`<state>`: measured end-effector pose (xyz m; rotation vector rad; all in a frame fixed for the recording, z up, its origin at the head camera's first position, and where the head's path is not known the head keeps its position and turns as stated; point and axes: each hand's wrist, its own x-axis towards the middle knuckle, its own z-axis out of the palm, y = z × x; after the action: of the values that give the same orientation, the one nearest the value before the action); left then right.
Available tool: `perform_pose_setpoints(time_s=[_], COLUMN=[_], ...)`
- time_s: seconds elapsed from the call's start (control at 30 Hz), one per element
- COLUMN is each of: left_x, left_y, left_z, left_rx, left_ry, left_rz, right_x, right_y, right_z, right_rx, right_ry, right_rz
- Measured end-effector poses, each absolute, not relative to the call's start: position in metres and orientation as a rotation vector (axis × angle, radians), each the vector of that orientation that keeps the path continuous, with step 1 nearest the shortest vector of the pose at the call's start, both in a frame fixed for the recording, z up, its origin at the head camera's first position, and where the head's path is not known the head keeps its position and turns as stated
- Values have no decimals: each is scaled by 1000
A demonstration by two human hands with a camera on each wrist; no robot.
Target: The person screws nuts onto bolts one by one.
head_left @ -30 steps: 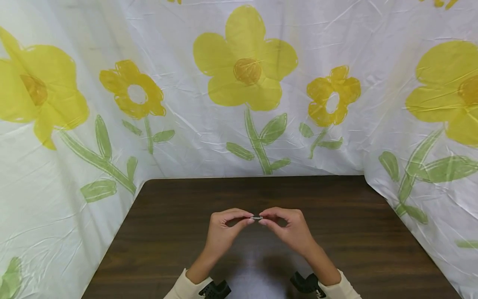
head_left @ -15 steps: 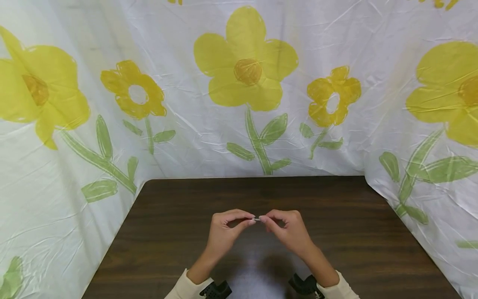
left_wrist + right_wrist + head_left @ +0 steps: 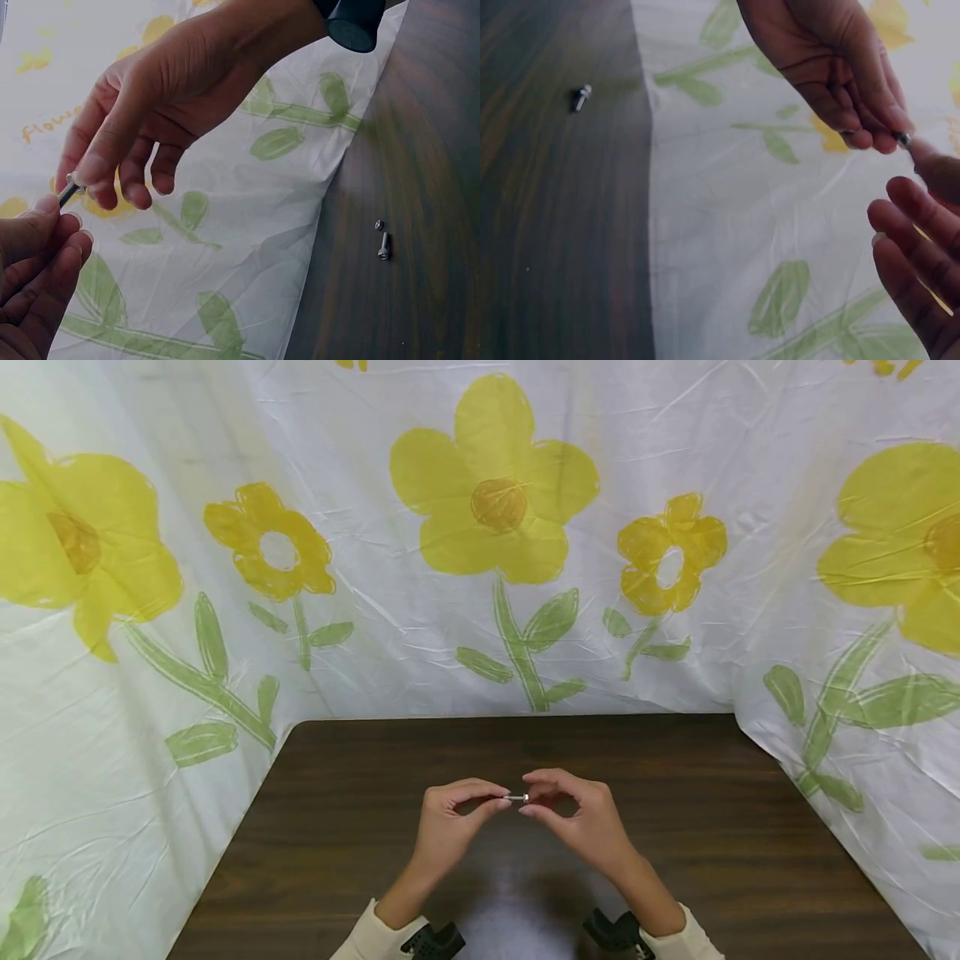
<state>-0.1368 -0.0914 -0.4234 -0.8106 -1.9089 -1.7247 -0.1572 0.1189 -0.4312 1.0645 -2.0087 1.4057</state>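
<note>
A small metal bolt (image 3: 516, 797) is pinched between the thumb and forefinger of my left hand (image 3: 446, 818), which hide one end of it. Its threaded shank points right, with a nut (image 3: 73, 180) at the other end. Around that nut my right hand (image 3: 588, 818) holds its thumb and forefinger apart in the head view. In the left wrist view the right thumb (image 3: 94, 169) lies against or very close to the nut; touch is hard to tell. The right fingers (image 3: 900, 232) are spread in the right wrist view.
A second bolt (image 3: 385, 246) lies on the dark wooden table (image 3: 360, 760), with a loose nut (image 3: 379, 224) by its end. A white curtain (image 3: 360, 652) with yellow flowers hangs round the table's back and sides. Both wrists wear black cameras (image 3: 438, 941).
The right thumb and forefinger pinched the bolt's right end, rolled over it, then parted, so the nut shows again. The left hand's grip has stayed nearly still.
</note>
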Motion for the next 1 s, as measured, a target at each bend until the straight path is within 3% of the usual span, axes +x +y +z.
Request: perform_pose_setpoints(time_s=[0.17, 1.0], left_x=[-147, -138], left_y=[-94, -91], left_z=[-439, -428], left_rx=[-818, -846], left_ry=[-1908, -1916], left_rz=[-1739, -1721], right_x=[-155, -152], right_y=[118, 116], right_z=[-427, -430], right_rx=[1104, 1047], right_ry=[-1967, -2127], right_rz=[1392, 1429])
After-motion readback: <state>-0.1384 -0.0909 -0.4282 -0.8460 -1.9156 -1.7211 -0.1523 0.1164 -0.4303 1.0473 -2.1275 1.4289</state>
